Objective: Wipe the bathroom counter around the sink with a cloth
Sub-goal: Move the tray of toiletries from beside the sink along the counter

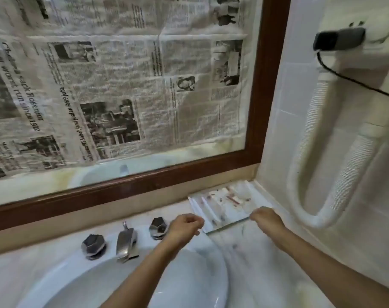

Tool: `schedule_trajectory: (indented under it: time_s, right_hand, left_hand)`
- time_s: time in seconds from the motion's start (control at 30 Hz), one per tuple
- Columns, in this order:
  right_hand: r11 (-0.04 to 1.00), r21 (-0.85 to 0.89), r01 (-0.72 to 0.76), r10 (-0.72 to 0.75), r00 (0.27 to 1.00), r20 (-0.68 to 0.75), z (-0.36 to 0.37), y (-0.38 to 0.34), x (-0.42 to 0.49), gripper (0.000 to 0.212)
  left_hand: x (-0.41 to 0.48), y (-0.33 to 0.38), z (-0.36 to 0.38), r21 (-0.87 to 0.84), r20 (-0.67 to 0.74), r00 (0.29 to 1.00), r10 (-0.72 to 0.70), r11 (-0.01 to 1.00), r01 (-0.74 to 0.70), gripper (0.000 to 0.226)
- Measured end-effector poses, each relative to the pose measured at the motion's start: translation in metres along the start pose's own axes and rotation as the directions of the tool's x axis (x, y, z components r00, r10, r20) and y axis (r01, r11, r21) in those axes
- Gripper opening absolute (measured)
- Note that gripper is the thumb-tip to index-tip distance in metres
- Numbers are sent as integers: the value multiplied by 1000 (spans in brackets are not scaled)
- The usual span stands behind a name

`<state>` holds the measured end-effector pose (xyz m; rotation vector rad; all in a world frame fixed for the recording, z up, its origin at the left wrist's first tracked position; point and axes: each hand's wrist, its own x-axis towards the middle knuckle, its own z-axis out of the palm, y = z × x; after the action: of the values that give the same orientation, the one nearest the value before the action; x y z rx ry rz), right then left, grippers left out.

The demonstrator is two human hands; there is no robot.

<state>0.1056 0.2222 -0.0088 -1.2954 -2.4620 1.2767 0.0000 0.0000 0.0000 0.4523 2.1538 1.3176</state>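
Two curled hands, left hand (185,225) and right hand (265,217), each pinching the stained tray's (228,204) near edge.

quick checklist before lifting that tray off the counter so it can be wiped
1. Right hand on the near right edge of the glass tray: ok.
2. Left hand on the tray's near left corner: cannot tell, it is curled beside the corner and contact is unclear.
3. Tray free of loose items: not ok, reddish bits and white pieces lie on it and could slide.
4. Cloth ready: not ok, none in view.
5. Path clear: ok toward the sink, but the right tap knob sits close to the left hand.
6. White hose clear of the tray: ok, it hangs on the wall beside it.
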Motion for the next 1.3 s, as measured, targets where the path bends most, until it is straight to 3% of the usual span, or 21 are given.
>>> schedule_trajectory:
  time_s: [0.1,0.17,0.37,0.5,0.63,0.8,0.97,1.13,1.3]
  right_hand:
    - [992,-122,-31,25,998,-54,-4,26,61,18]
    - [994,-102,-40,30,994,-101,-3,41,98,29]
    - [984,-176,-27,9,995,-101,3,61,168,51]
    - [956,-293,-23,-19,990,-141,13,71,192,45]
    - [939,-341,-54,-6,985,-174,20,70,204,34]
    - [964,-220,-149,92,964,-249,28,68,208,39]
    - [978,-59,-202,174,934,-312,28,67,200,44]
    - [988,17,-156,151,910,-387,24,59,169,47]
    - [994,82,-77,104,905,-413,27,39,119,43]
  left_hand:
    - [46,-13,33,-16,-158,982,-107,994,106,13]
    - [69,-23,50,10,-233,956,-179,982,187,14]
    - [128,-43,74,247,-355,927,-119,945,215,50]
    - [147,-47,80,390,-343,928,-144,877,280,24]
    - [156,-46,80,459,-363,913,-188,816,351,20]
    - [161,-46,70,535,-298,929,-221,767,354,8]
    - [157,-53,61,356,-293,924,-245,869,343,12]
    - [127,-51,54,108,-334,911,-240,951,290,24]
    - [66,-47,23,-138,-401,886,-232,972,192,39]
